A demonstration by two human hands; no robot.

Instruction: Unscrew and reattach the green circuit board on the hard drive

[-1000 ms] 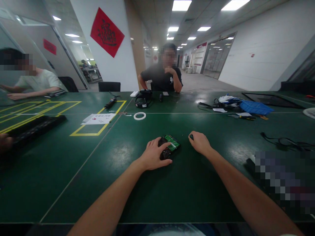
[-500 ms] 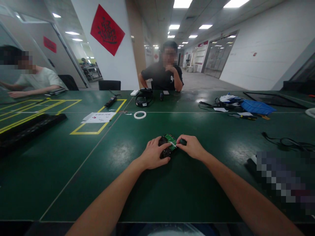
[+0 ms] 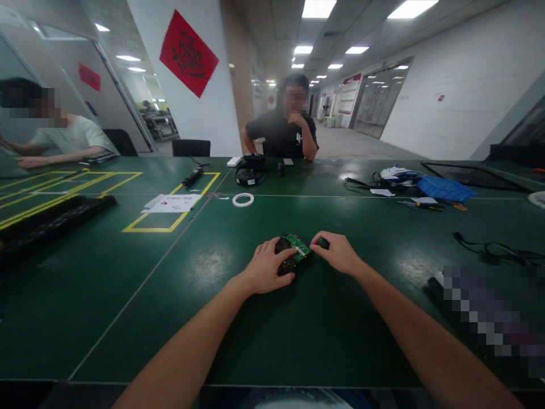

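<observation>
Now: green circuit board (image 3: pixel 297 250) on black body, lying on the table (image 3: pixel 213 318). Left hand (image 3: pixel 266 267) curled around its left side. Right hand (image 3: pixel 338 254), apart a second ago, now at its right edge, pinching a small dark piece (image 3: pixel 323 243).

The bench (image 3: pixel 298 329) has a smooth, dark green top with a soft sheen that mirrors the ceiling lights. The board (image 3: pixel 297 246) is glossy green laminate on a matt black casing (image 3: pixel 288 266). The piece (image 3: pixel 322 243) in the right hand (image 3: pixel 338 253) looks dark and matt. Toward the far edge lie a paper sheet (image 3: pixel 170 202) and a glossy blue plastic tray (image 3: pixel 445 188).
</observation>
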